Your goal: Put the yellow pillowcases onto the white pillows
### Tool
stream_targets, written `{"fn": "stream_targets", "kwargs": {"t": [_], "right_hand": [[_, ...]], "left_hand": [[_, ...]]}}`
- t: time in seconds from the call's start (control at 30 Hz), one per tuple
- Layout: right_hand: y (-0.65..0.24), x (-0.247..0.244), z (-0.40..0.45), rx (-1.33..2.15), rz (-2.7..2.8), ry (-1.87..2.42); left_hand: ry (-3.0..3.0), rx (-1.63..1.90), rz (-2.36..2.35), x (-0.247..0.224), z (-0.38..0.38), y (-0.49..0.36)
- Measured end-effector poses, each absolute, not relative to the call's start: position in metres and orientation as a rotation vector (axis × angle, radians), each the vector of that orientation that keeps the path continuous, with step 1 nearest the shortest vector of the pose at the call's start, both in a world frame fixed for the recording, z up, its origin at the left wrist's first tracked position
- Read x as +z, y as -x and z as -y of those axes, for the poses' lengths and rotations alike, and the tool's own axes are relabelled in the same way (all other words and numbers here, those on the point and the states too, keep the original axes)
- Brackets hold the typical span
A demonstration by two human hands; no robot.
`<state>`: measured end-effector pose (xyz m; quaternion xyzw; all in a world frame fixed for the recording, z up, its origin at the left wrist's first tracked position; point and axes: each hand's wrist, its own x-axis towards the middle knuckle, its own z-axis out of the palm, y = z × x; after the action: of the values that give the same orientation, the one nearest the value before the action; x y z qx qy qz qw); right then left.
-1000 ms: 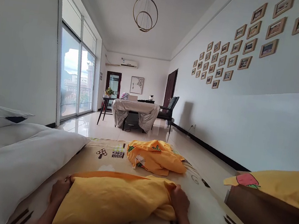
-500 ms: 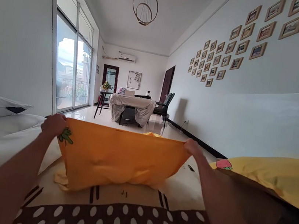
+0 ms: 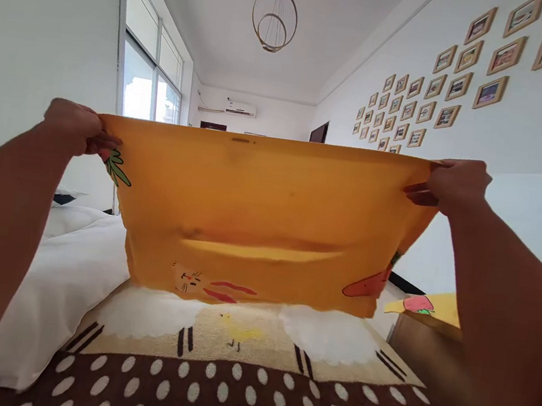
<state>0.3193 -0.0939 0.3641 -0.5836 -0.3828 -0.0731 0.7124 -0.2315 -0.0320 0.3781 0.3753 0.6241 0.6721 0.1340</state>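
Observation:
Stretched wide in front of me is an orange cloth (image 3: 262, 195), printed with carrots and a whiskered rabbit face. Fingers of my left hand (image 3: 75, 125) are closed on its upper left corner, by a carrot's green leaves. At the opposite top corner, my right hand (image 3: 457, 185) pinches the cloth in the same way. Its top edge is taut and nearly level, while the lower edge hangs just over a patterned blanket (image 3: 235, 386) with white dots on brown. Whether the cloth is one layer or two, I cannot tell.
White pillows or bedding (image 3: 74, 276) lie at the left. A yellow cloth (image 3: 432, 306) with a strawberry print rests on a brown surface at the right. Picture frames (image 3: 433, 85) cover the right wall, and a ring lamp (image 3: 275, 19) hangs overhead.
Both hands have risen and moved farther apart with the orange cloth. It is now spread wider and higher, hiding the table behind and showing its rabbit and carrot prints.

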Motion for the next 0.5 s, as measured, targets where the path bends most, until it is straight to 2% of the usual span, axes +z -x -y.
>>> {"fn": "stream_targets", "kwargs": {"t": [0.27, 0.5], "right_hand": [[-0.316, 0.352, 0.091, -0.041, 0.828, 1.481], [-0.342, 0.301, 0.034, 0.111, 0.837, 1.621]], "left_hand": [[-1.093, 1.855, -1.782, 0.368, 0.032, 0.213], [-1.071, 1.745, -1.736, 0.330, -0.015, 0.196]]}}
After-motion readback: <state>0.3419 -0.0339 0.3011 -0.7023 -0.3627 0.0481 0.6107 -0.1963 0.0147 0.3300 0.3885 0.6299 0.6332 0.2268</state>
